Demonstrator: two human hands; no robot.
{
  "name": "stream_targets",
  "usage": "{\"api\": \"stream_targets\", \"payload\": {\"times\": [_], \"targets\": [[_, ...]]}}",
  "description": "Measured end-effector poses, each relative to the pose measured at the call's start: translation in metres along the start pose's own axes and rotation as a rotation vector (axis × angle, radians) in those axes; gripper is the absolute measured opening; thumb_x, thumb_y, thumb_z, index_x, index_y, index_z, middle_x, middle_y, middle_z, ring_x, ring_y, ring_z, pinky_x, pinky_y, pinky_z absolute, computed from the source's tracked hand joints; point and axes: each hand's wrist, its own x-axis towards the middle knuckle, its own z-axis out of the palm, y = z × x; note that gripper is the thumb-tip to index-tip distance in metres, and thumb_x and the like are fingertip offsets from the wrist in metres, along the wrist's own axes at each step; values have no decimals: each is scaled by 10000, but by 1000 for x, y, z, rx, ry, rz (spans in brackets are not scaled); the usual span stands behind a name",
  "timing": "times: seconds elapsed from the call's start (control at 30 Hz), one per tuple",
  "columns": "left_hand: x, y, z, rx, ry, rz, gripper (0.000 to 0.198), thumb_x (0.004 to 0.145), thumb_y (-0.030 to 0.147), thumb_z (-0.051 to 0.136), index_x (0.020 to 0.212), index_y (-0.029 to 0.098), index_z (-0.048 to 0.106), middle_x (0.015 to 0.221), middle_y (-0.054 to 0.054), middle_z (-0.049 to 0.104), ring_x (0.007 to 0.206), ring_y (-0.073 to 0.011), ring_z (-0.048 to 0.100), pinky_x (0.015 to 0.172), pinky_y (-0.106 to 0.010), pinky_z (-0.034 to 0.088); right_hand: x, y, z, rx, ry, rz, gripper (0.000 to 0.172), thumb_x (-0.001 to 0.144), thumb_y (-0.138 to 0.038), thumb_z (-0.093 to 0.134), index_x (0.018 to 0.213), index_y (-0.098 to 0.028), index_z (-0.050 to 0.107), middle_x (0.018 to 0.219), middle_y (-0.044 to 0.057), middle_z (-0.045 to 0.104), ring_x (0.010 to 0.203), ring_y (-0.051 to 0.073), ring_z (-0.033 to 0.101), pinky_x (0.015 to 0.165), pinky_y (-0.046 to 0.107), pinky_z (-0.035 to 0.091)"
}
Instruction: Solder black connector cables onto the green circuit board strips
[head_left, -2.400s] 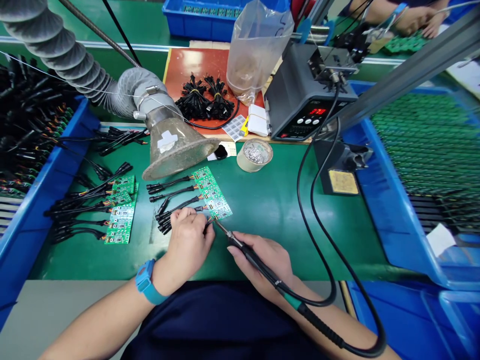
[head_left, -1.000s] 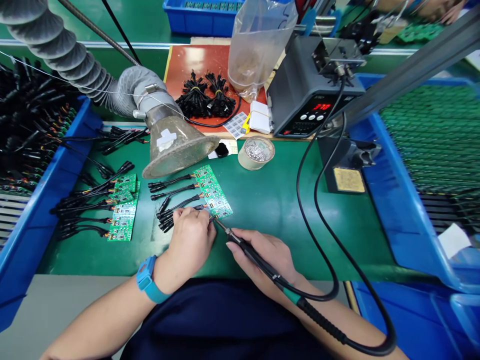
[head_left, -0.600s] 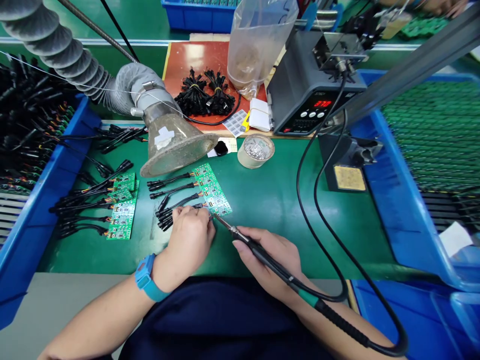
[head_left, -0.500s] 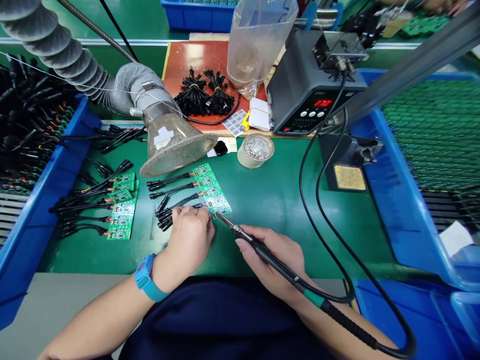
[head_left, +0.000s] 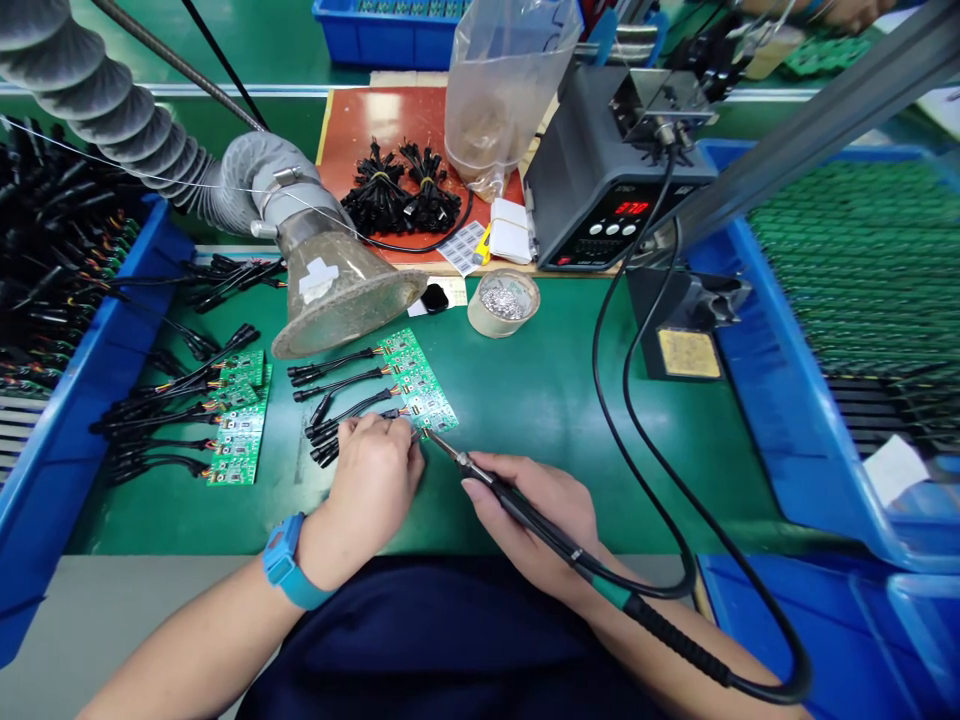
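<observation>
My right hand [head_left: 536, 510] is closed round a black soldering iron [head_left: 510, 500], its tip touching the near edge of a row of green circuit boards [head_left: 417, 382] on the green mat. My left hand [head_left: 373, 480] rests curled beside that tip, fingers pinched on a black cable end at the nearest board. Black cables [head_left: 337, 385] run left from the boards. A blue watch [head_left: 283, 565] is on my left wrist.
A fume hood on a grey hose [head_left: 330, 290] hangs over the boards. More wired boards [head_left: 238, 415] lie left, by a blue bin of cables [head_left: 52, 260]. Solder station [head_left: 600, 180], iron stand [head_left: 686, 330], tape roll [head_left: 502, 303], blue bin of boards [head_left: 847, 280] right.
Both hands have stayed at the nearest board. The iron tip has shifted slightly along its edge; the view has drifted a little.
</observation>
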Motion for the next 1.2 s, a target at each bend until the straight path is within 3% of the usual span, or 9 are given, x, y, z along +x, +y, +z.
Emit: {"api": "stream_targets", "payload": {"times": [0.43,0.67,1.2], "targets": [[-4,-14,-3,-29,0,108,207,986,182,560,800,167,650,805,-79,657,851,-265,574,764,-391,404,0,-1,3,47,-13,-4,113,995,-209,633,1102,-198,667,858,31,786,669,152,747,667,249,631],[-1,-20,-2,-60,-31,123,160,977,184,581,868,171,698,813,-74,665,848,-272,580,766,-402,418,0,-1,7,44,-45,24,101,1009,-248,631,1100,-211,655,869,21,788,677,151,754,670,247,635],[0,-18,-5,-65,-70,99,146,952,175,594,822,163,660,808,-83,662,851,-285,611,758,-420,430,3,-1,16,-9,-73,-37,122,1006,-211,637,1126,-192,622,899,37,784,713,159,760,704,253,631]]}}
